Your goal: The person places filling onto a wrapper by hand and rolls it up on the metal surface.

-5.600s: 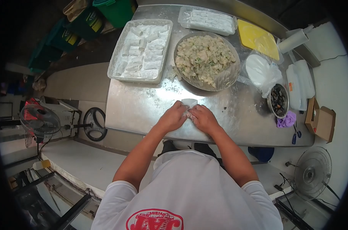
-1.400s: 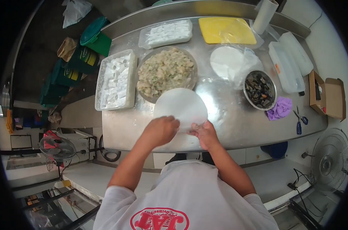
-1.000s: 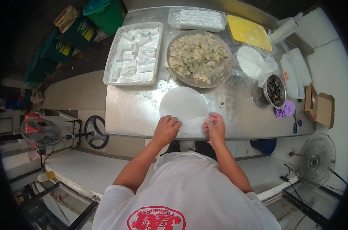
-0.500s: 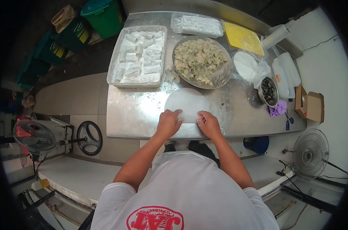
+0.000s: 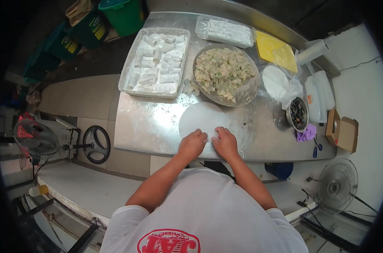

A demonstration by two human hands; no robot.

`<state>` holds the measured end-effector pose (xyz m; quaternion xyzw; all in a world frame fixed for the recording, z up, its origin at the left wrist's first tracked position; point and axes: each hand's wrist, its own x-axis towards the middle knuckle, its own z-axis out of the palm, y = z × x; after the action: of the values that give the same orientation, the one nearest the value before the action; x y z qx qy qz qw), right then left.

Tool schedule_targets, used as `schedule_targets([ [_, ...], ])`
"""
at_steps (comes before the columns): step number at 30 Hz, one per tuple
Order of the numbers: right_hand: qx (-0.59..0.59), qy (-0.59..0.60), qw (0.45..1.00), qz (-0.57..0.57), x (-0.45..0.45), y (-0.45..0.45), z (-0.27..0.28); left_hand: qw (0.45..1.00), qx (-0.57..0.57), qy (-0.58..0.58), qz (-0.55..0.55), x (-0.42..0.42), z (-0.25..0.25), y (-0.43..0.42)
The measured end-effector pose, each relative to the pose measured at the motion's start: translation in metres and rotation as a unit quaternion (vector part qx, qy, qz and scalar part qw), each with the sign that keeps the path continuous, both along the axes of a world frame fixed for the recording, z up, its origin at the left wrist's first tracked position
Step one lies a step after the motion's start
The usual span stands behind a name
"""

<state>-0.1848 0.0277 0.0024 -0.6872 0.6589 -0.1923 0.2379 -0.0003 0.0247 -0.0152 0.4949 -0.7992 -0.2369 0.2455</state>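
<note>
Wrapper (image 5: 200,117) lies on the near side of the steel table (image 5: 143,131); far portion flat, unrolled. Left hand (image 5: 193,144) and right hand (image 5: 225,143) meet its near edge, fingers curled, knuckles up; grip cannot be determined. Beyond: filling (image 5: 223,71), heaped. Far left: floured rolls (image 5: 169,79), already formed.

Soft, middling light over me now, and there's a white glare flaring off the metal table (image 5: 164,113) just in front of the tray (image 5: 149,93)! The round sheet (image 5: 200,119) before me nearly melts into that grey sheen; back by the bins (image 5: 88,31) it's deep gloom, lines bow toward the rim, corners go black, and small lettering on my shirt (image 5: 208,202) looks soft
</note>
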Motion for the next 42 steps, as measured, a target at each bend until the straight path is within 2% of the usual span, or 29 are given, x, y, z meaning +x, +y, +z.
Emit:
schedule_targets([
  [1, -0.004, -0.002, 1.0, 0.002, -0.002, -0.005, 0.003, 0.999, 0.023, 0.023, 0.016, -0.003, -0.001, 0.002],
  [2, 0.04, -0.03, 0.998, 0.025, -0.009, -0.01, 0.007, 0.997, 0.047, 0.048, 0.032, -0.006, -0.004, 0.002],
  [4, 0.09, -0.055, 0.993, 0.054, -0.022, -0.023, 0.021, 0.998, 0.053, 0.029, 0.027, -0.004, -0.006, -0.001],
  [6, -0.156, 0.031, 0.983, 0.095, -0.038, -0.053, 0.04, 0.998, 0.038, 0.039, 0.006, -0.002, -0.007, 0.002],
  [8, -0.093, 0.091, 0.984, 0.12, -0.048, -0.1, 0.079, 0.999, 0.04, 0.024, 0.018, -0.005, -0.001, 0.001],
  [10, -0.075, 0.208, 0.965, 0.139, -0.056, -0.138, 0.071, 0.999, 0.047, 0.008, 0.024, -0.008, 0.002, 0.003],
  [11, -0.075, 0.208, 0.965, 0.141, -0.056, -0.155, 0.062, 0.999, 0.04, 0.003, 0.029, -0.009, 0.002, 0.003],
  [13, 0.053, 0.222, 0.963, 0.146, -0.049, -0.18, 0.048, 0.999, 0.036, -0.003, 0.038, -0.01, 0.001, 0.002],
  [14, 0.054, 0.221, 0.962, 0.149, -0.044, -0.188, 0.045, 0.999, 0.036, -0.005, 0.038, -0.01, 0.0, 0.002],
  [16, 0.161, 0.188, 0.953, 0.173, -0.034, -0.192, 0.047, 0.998, 0.041, -0.008, 0.037, -0.01, -0.001, 0.005],
  [17, 0.162, 0.188, 0.953, 0.173, -0.035, -0.19, 0.049, 0.998, 0.042, -0.007, 0.037, -0.01, -0.001, 0.005],
  [19, 0.182, 0.173, 0.933, 0.258, -0.04, -0.191, 0.054, 0.998, 0.04, -0.007, 0.038, -0.01, 0.0, 0.003],
  [23, 0.198, 0.129, 0.926, 0.295, -0.058, -0.176, 0.067, 0.999, 0.026, 0.002, 0.027, -0.008, -0.001, 0.001],
  [25, 0.147, 0.035, 0.925, 0.35, -0.068, -0.169, 0.067, 0.999, 0.026, 0.005, 0.024, -0.006, -0.002, 0.001],
  [26, 0.149, 0.034, 0.923, 0.352, -0.069, -0.169, 0.064, 0.999, 0.031, 0.0, 0.022, -0.006, -0.003, 0.001],
  [28, 0.113, 0.121, 0.907, 0.387, -0.068, -0.172, 0.065, 0.999, 0.035, -0.007, 0.013, -0.007, 0.0, 0.002],
  [32, 0.152, 0.126, 0.897, 0.396, -0.066, -0.171, 0.073, 0.998, 0.052, -0.013, 0.019, -0.008, 0.001, 0.004],
  [35, 0.133, 0.137, 0.908, 0.373, -0.06, -0.16, 0.092, 0.998, 0.062, -0.003, 0.02, -0.005, 0.001, 0.0],
  [37, 0.111, 0.021, 0.95, 0.291, -0.051, -0.128, 0.108, 0.997, 0.079, 0.002, 0.014, -0.002, -0.003, 0.005],
  [38, 0.115, 0.019, 0.949, 0.292, -0.046, -0.112, 0.105, 0.995, 0.089, 0.046, 0.017, 0.0, -0.007, 0.003],
  [39, 0.137, -0.114, 0.953, 0.246, -0.038, -0.097, 0.101, 0.991, 0.098, 0.089, 0.019, 0.001, -0.01, 0.001],
  [40, 0.154, -0.245, 0.937, 0.194, -0.029, -0.083, 0.097, 0.991, 0.097, 0.088, 0.018, 0.004, -0.007, -0.002],
  [41, 0.17, -0.321, 0.914, 0.18, -0.02, -0.069, 0.087, 0.985, 0.126, 0.115, 0.013, 0.008, -0.003, -0.005],
  [42, 0.169, -0.321, 0.914, 0.181, -0.012, -0.058, 0.076, 0.978, 0.156, 0.142, 0.008, 0.012, -0.001, -0.007],
])
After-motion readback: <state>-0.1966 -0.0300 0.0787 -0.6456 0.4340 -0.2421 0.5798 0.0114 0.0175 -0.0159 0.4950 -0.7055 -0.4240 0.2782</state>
